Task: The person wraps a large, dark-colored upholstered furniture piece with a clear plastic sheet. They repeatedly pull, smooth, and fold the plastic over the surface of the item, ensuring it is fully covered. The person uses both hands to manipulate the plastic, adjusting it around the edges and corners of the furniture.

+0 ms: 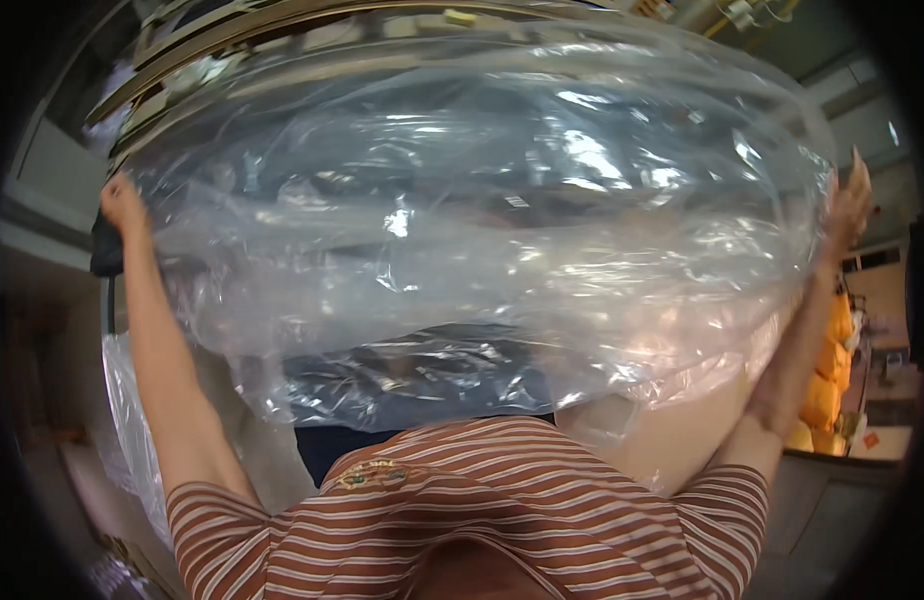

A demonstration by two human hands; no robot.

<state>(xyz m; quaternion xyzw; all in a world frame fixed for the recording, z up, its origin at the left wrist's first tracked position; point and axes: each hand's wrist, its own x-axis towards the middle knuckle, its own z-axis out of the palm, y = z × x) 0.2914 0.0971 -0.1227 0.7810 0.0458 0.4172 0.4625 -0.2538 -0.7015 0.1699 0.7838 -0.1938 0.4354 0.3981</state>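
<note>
A large clear plastic sheet (462, 230) spreads wide in front of my body, crumpled and shiny with reflections. Whether it is a single layer or a bag I cannot tell. At its far-left edge my left hand (125, 205) is closed in a fist on the plastic. Out at the right edge, my right hand (848, 205) holds the sheet's side, with some fingers pointing up and partly blurred. Both arms are stretched wide apart. The lower part of the plastic hangs in folds close to my striped shirt.
Beyond the sheet runs a long brownish rail or board edge (252, 50). Orange bags or bundles (830, 375) stand at the right, past my forearm. More clear plastic (132, 430) hangs at the lower left. A pale surface (682, 440) shows beneath the sheet.
</note>
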